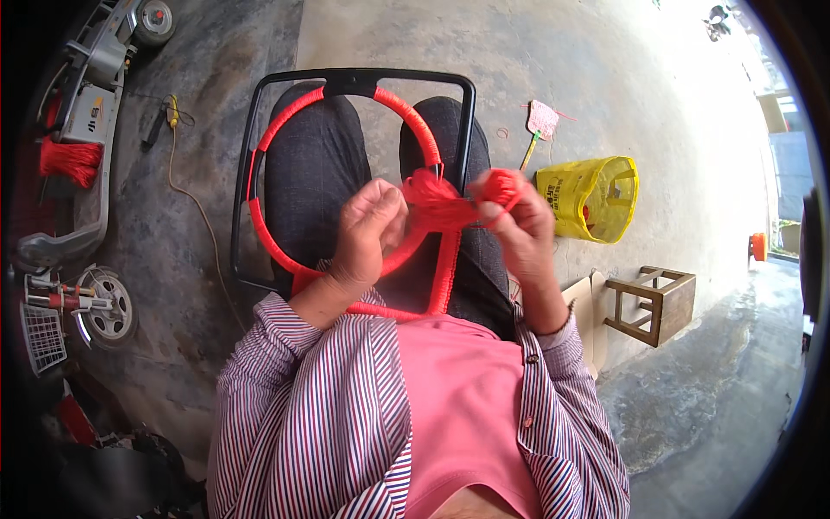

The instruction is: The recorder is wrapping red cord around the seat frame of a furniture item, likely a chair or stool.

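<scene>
Across my lap lies a black rectangular frame (474, 130) with a ring (275, 128) inside it. Red cord wraps most of the ring and the near part of the frame. My right hand (529, 232) grips a bundle of red cord (445, 206), which stretches from the ring's right side to a bunched end among the fingers. Just left of that bundle, my left hand (370, 227) is closed with curled fingers; its fingertips are blurred, and whatever they hold is hidden.
On the floor to the right stand a yellow bag (566, 197), a wooden stool (661, 307) and cardboard (590, 316). A pink fly swatter (542, 119) lies beyond the bag. At left are a vehicle (91, 164) with red cord hanging on it, a yellow-ended cable (173, 112) and a wheel (108, 303).
</scene>
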A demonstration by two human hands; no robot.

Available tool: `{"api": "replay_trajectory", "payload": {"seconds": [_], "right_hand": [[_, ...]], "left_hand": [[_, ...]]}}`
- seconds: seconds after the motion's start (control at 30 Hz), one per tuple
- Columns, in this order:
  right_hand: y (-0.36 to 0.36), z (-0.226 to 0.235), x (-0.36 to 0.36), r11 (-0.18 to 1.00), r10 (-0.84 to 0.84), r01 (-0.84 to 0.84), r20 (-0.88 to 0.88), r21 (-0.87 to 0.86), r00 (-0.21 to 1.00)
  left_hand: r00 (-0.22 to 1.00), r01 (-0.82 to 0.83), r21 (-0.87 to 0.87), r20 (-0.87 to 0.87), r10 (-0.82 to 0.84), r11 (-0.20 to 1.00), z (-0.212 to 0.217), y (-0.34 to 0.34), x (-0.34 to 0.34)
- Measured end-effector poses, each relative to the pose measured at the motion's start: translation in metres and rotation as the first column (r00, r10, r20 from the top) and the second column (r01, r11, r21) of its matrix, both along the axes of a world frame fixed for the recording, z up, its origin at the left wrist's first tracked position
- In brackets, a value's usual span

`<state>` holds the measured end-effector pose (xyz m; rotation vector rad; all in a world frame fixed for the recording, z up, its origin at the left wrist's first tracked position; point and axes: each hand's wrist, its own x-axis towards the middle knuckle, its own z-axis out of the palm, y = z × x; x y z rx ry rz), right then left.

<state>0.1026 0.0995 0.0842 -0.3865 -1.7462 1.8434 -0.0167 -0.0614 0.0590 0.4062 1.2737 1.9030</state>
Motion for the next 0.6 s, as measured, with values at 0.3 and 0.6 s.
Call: {"api": "replay_trajectory", "payload": {"seconds": [0.3, 0.6], "right_hand": [[0.080, 0.000, 0.088, 0.799, -0.273, 0.250, 0.040, -0.548, 0.961], [0.048, -0.028, 0.051, 0.738, -0.070, 0.097, 0.067, -0.667, 0.995]], "left_hand": [[0.981, 0.099, -0.244, 0.187, -0.054, 0.965, -0.003, 0.009, -0.012], [0.904, 0.351, -0.102, 0.296, -0.308, 0.931, -0.004, 0.010, -0.013]]}}
